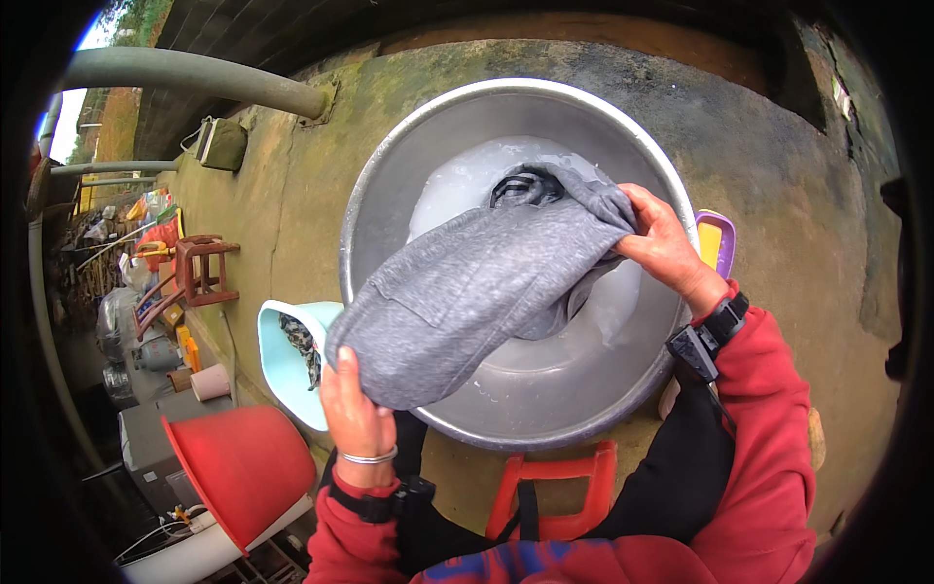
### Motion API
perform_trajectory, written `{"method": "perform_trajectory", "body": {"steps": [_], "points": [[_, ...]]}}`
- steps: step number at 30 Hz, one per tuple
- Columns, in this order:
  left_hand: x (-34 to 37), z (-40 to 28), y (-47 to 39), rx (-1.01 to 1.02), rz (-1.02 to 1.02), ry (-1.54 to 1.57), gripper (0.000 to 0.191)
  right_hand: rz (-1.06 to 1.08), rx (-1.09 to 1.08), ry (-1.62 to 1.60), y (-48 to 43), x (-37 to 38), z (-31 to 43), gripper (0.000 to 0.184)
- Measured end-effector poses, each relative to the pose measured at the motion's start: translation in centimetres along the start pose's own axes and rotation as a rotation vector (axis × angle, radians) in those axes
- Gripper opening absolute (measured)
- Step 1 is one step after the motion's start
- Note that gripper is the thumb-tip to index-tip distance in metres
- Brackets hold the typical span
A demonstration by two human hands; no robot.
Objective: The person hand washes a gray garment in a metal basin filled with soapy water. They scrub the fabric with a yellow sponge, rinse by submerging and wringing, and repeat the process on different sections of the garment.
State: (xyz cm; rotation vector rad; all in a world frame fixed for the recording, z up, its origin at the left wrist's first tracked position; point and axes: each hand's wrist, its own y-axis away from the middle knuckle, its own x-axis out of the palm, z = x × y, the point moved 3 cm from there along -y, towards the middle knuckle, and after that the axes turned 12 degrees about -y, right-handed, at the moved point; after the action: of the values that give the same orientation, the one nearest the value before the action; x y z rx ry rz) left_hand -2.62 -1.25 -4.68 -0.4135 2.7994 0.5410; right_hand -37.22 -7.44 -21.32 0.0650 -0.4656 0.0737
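Observation:
A wet grey fabric garment (452, 277) is stretched between my two hands, over a large round metal basin (394, 182). My left hand (357, 409) grips its lower left end, out past the basin's rim. At the right, my right hand (660, 237) pinches a bunched edge above the inside of the basin. Part of the cloth hangs down in dark folds (525, 188) towards the cloudy, sudsy water (460, 179). The garment hides much of the water and the basin's floor.
A pale blue plastic basin (271, 350) with patterned cloth (298, 339) stands left. Below it is a red plastic bucket (248, 460). A purple and yellow plastic item (719, 241) lies right of the basin. A red plastic stool (503, 496) shows between my legs. A pipe (219, 77) crosses upper left.

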Motion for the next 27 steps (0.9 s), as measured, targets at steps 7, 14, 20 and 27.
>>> {"method": "perform_trajectory", "body": {"steps": [7,14,20,27], "points": [[3.8,16.0,1.1,-0.399,0.011,-0.234,0.026,0.295,0.273,1.309,5.2,-4.4,-5.2,0.027],[3.4,22.9,3.2,-0.683,0.173,-0.265,0.022,0.487,0.344,1.344,6.4,-4.0,-8.4,0.032],[2.2,27.4,2.7,-0.854,0.164,-0.219,0.019,0.248,-0.148,1.130,5.1,-3.4,-3.4,0.024],[1.9,30.9,1.7,-0.952,0.180,-0.030,0.025,-0.763,0.001,0.900,7.3,-19.0,-3.1,0.020]]}}
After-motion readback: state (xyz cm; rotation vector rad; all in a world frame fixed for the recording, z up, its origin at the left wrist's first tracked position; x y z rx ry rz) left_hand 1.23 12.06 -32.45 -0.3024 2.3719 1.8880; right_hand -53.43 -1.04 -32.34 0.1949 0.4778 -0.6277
